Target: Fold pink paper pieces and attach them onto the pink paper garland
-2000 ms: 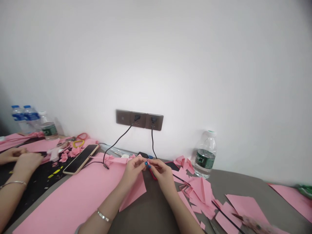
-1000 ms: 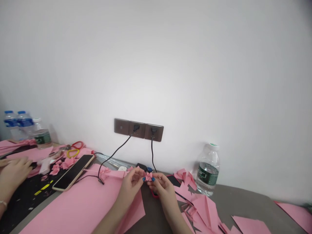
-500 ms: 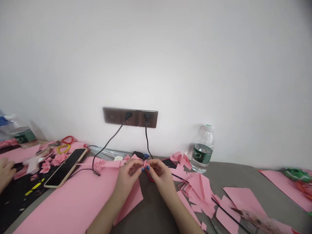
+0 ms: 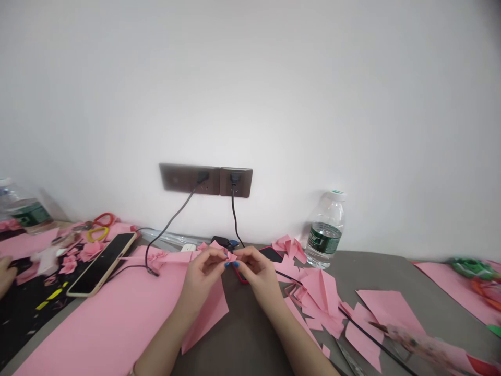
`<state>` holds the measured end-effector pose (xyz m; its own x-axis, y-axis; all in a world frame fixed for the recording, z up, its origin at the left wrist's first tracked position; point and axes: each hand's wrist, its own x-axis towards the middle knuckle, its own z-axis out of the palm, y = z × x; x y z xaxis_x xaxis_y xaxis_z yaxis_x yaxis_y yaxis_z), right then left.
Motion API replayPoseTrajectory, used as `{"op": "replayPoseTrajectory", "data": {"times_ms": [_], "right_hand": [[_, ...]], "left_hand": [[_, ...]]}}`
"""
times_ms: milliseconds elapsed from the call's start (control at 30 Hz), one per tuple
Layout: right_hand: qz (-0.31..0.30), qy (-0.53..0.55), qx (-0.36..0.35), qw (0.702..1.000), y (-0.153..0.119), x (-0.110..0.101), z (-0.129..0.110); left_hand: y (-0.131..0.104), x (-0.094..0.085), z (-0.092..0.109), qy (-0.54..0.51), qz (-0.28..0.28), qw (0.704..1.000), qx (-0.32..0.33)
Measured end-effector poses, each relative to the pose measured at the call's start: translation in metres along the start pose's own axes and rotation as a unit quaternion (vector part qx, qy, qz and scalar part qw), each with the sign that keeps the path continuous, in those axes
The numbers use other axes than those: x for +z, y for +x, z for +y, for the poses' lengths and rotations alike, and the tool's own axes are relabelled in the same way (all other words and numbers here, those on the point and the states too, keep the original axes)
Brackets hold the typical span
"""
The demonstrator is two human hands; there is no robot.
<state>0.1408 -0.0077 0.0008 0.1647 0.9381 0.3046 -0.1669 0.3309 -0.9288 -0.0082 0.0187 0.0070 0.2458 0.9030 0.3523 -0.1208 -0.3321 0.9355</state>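
Between both sets of fingertips is a small folded piece of pink paper (image 4: 230,257), partly hidden by the thumbs. My left hand (image 4: 204,274) pinches its left side, the blue-painted thumbnail against the paper. From the right, my right hand (image 4: 255,271) pinches the same piece with thumb and fingers closed. Below my left wrist lies a large pink sheet (image 4: 113,318), and a smaller pink sheet (image 4: 211,318) sits under the forearm. A phone with a red edge (image 4: 270,254) is partly covered behind my right hand.
A water bottle (image 4: 324,232) stands right against the wall; pink paper scraps (image 4: 319,295) lie before it. A black cable (image 4: 368,334) crosses them. At left are a phone (image 4: 102,265), scissors (image 4: 97,233), paper flowers (image 4: 91,251) and another person's hand (image 4: 6,274). Sockets (image 4: 207,180) hold two plugs.
The view has shifted slightly, so the scene sits a little higher. Both hands keep hold of the small paper piece, with fingers slightly moved. The other person's hand has drawn back toward the left edge.
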Motion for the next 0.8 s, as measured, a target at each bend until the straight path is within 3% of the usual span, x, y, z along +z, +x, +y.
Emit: {"op": "replayPoseTrajectory", "data": {"times_ms": [167,433,800], "right_hand": [[-0.005,0.009,-0.025,1.000,-0.001,0.000,-0.001],[-0.019,0.038,0.063,0.997,-0.001,0.000,-0.003],[-0.068,0.104,0.136,0.983,-0.001,-0.002,-0.004]], "left_hand": [[0.002,0.000,0.004,-0.038,0.000,0.999,-0.024],[0.001,0.002,0.005,-0.079,-0.031,0.989,-0.120],[0.000,0.003,0.011,-0.161,-0.046,0.968,-0.189]]}}
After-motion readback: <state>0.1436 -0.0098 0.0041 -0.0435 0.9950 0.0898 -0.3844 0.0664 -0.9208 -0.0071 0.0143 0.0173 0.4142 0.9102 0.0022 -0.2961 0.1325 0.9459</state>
